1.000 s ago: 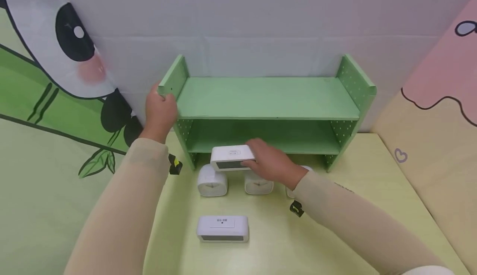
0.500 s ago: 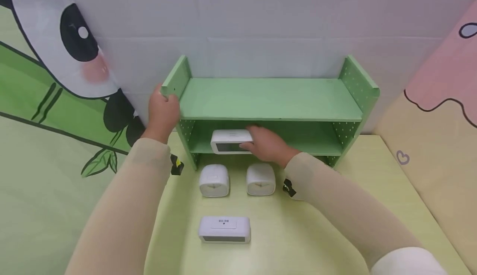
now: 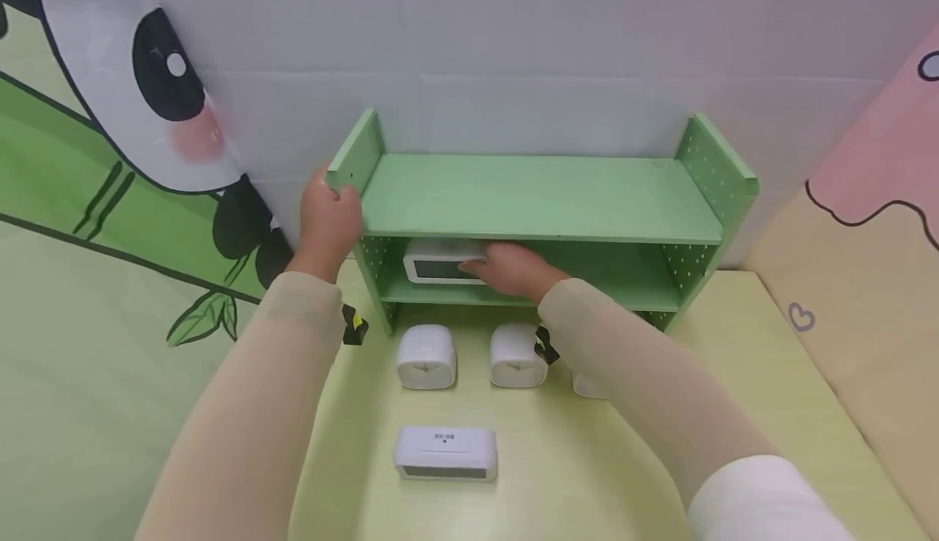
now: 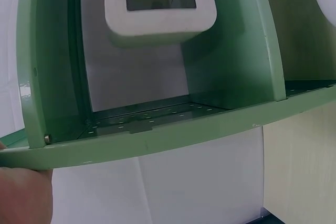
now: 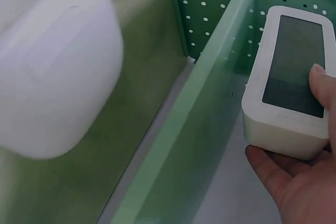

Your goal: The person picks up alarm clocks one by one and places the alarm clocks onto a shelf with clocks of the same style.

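Note:
A green two-tier shelf (image 3: 543, 197) stands against the back wall. My left hand (image 3: 330, 223) grips the front edge of its left side panel, thumb toward the front; in the left wrist view a bit of that hand (image 4: 23, 195) shows at the panel. My right hand (image 3: 513, 268) holds a white digital clock (image 3: 440, 270) by its right end, inside the lower tier toward the left. The clock's dark screen faces forward. In the right wrist view the thumb presses on the screen side of the clock (image 5: 291, 69) and the fingers lie behind it.
A second white digital clock (image 3: 445, 453) lies on the pale yellow table (image 3: 396, 512). Nearer the shelf stand two rounded white analog clocks, the left clock (image 3: 426, 355) and the middle clock (image 3: 517, 355). A third white clock (image 3: 589, 386) is partly hidden by the right sleeve.
The right hand has carried the digital clock up from above the table clocks and back into the lower tier. The left hand keeps its grip on the side panel.

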Tool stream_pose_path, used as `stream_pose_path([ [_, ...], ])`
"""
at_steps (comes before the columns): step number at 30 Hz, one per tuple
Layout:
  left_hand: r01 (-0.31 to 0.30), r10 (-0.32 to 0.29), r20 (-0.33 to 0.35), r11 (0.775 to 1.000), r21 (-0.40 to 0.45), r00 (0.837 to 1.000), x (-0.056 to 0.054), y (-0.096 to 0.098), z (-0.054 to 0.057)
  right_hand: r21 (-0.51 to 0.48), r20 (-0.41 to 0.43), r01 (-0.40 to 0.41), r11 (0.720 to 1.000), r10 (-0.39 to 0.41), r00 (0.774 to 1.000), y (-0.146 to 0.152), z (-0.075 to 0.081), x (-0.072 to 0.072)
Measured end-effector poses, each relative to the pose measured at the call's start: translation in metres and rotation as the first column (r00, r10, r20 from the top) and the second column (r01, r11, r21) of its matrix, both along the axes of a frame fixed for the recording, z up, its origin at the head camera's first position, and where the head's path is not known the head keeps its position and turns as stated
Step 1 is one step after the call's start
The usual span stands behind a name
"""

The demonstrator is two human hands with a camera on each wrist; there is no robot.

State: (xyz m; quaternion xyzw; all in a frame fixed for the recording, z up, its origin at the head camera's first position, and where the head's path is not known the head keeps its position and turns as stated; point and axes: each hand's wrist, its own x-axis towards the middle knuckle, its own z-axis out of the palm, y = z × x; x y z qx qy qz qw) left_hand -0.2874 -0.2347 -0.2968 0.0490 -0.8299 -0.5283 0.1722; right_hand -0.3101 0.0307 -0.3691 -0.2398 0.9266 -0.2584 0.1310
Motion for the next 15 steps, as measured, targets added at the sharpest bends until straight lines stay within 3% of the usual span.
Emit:
stream_pose_path([
  [6, 0.002, -0.002, 0.015, 1.000, 0.011, 1.000, 0.000, -0.001, -0.003, 0.003, 0.057, -0.006, 1.000, 0.005, 0.998, -0.011, -0.002, -0.007],
  [15, -0.003, 0.003, 0.006, 1.000, 0.012, 1.000, 0.001, -0.001, 0.001, -0.015, 0.048, -0.006, 1.000, 0.007, 0.999, -0.022, -0.009, -0.012],
])
